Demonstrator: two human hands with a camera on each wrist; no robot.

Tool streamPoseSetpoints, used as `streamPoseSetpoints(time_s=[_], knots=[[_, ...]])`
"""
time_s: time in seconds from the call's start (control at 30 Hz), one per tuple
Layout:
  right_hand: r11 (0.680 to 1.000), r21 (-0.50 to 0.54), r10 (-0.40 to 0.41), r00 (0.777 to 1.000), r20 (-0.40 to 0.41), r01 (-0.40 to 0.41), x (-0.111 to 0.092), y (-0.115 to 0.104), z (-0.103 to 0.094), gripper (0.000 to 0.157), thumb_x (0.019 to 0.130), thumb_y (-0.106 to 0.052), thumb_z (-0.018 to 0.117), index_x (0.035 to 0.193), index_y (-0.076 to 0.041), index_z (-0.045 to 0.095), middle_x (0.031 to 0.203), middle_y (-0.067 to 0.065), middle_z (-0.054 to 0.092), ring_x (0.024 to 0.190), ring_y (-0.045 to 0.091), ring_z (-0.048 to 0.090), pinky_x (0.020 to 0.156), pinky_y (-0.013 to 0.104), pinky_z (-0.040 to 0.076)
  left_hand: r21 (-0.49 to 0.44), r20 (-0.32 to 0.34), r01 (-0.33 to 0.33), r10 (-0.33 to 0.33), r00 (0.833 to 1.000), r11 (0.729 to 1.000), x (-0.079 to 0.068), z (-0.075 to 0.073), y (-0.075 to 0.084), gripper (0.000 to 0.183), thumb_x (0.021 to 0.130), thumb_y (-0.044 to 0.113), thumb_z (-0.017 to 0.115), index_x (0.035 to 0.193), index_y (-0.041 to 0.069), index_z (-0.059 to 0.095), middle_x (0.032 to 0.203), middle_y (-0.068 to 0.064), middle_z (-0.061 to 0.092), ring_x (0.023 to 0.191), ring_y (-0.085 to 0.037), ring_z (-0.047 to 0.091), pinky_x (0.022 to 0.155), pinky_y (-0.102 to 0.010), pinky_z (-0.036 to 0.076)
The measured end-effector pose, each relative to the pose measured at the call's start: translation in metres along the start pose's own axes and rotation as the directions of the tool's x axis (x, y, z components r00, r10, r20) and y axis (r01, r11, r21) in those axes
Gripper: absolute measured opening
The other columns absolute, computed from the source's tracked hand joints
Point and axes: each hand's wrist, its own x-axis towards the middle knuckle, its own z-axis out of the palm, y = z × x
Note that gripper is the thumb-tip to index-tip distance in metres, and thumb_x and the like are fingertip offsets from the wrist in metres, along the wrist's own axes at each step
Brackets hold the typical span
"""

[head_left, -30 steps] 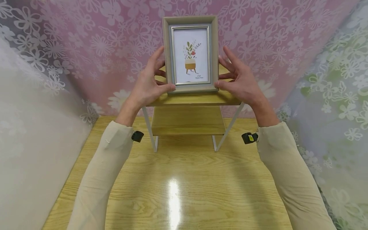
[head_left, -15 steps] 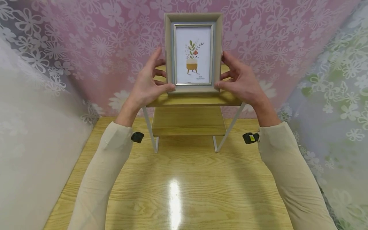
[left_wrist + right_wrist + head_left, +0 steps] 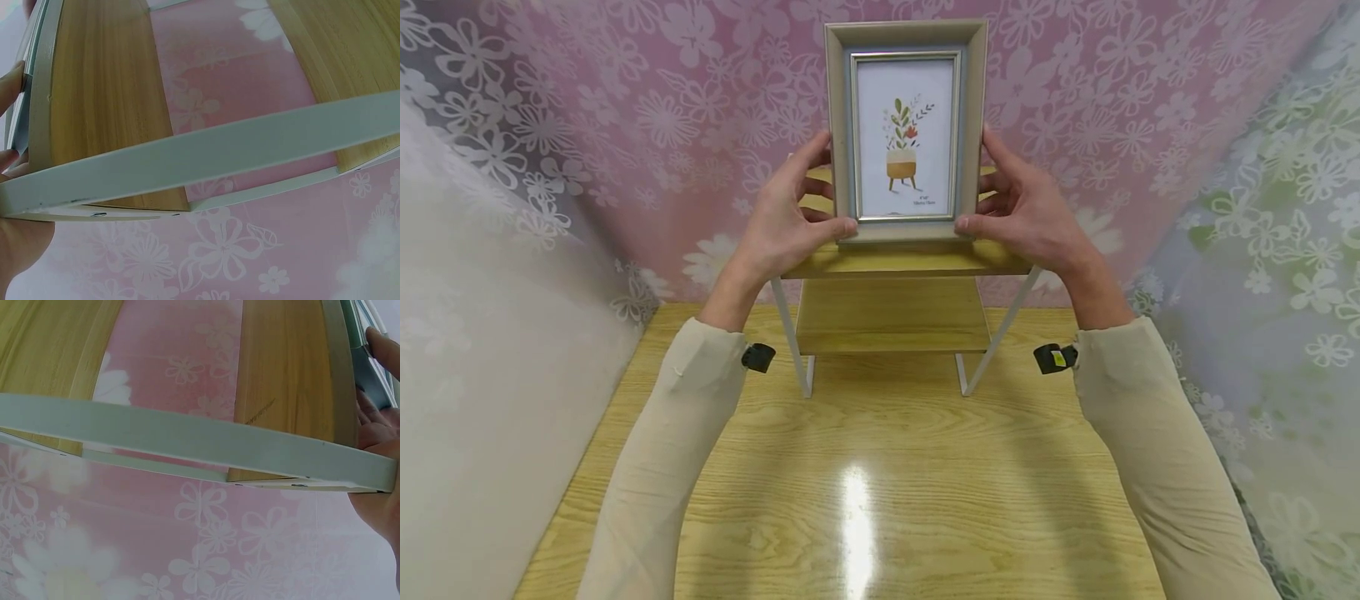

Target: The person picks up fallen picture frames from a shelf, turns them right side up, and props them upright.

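Observation:
A beige picture frame (image 3: 906,232) with a silver inner edge stands nearly upright over the top board of a small wooden shelf (image 3: 1000,262). Inside it is a white picture (image 3: 901,158) of a plant in a footed pot. My left hand (image 3: 790,212) grips the frame's lower left side, thumb on the front corner. At the lower right, my right hand (image 3: 1030,212) holds it the same way. Fingers of both hands lie along the side edges, partly behind the frame. Both wrist views show the shelf from below, with the hands at the outer edges.
The shelf has a lower board (image 3: 891,312) and slanted white metal legs (image 3: 1000,333). Below is a glossy wood-patterned surface (image 3: 925,467). A pink flowered backdrop (image 3: 715,125) rises behind, with pale panels to the left (image 3: 490,333) and right (image 3: 1247,250).
The picture frame has tipped upward and turned to face me more squarely, so it looks larger and its top edge sits higher. Both hands stay at its lower sides.

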Motion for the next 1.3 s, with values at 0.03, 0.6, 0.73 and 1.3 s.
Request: streamPoseSetpoints(time_s=[0.03,0.6,0.73,1.3], knots=[[1.0,0.002,0.002,1.0,-0.001,-0.002,0.0,0.002,0.0,0.097,0.08,-0.01,0.076,0.149,-0.037,0.014,0.117,0.014,0.062,0.09,0.018,0.065,0.081,0.022,0.052,0.0,-0.001,0.002,-0.002,1.0,1.0,0.0,0.0,0.0,0.092,0.076,-0.003,0.076,0.15,0.007,0.023,0.136,-0.008,0.045,0.098,-0.02,0.058,0.08,-0.032,0.053],[0.993,0.116,-0.013,1.0,0.006,0.012,0.003,0.003,-0.001,0.097,0.079,-0.003,0.074,0.149,-0.039,0.016,0.112,0.012,0.06,0.078,0.019,0.069,0.072,0.024,0.055,-0.021,-0.015,-0.027,0.027,1.0,0.999,0.0,0.0,0.002,0.09,0.075,-0.004,0.076,0.149,0.003,0.025,0.138,-0.01,0.044,0.098,-0.021,0.058,0.078,-0.032,0.054],[0.991,0.136,0.0,1.0,0.001,0.0,0.001,-0.007,0.0,0.095,0.081,0.0,0.071,0.15,-0.035,0.017,0.111,0.014,0.06,0.078,0.018,0.069,0.071,0.024,0.055,-0.009,-0.014,-0.023,0.023,1.0,1.0,0.0,0.0,0.002,0.092,0.074,-0.004,0.077,0.149,0.004,0.024,0.138,-0.009,0.044,0.099,-0.021,0.058,0.078,-0.031,0.055],[0.991,0.132,-0.003,0.999,-0.036,0.008,0.002,-0.011,0.0,0.091,0.082,0.002,0.068,0.15,-0.033,0.019,0.129,0.02,0.054,0.079,0.015,0.069,0.069,0.023,0.056,0.048,-0.008,-0.023,0.023,1.0,0.999,-0.002,0.002,0.005,0.09,0.076,-0.001,0.076,0.149,0.006,0.025,0.138,-0.008,0.045,0.101,-0.018,0.059,0.082,-0.028,0.053]])
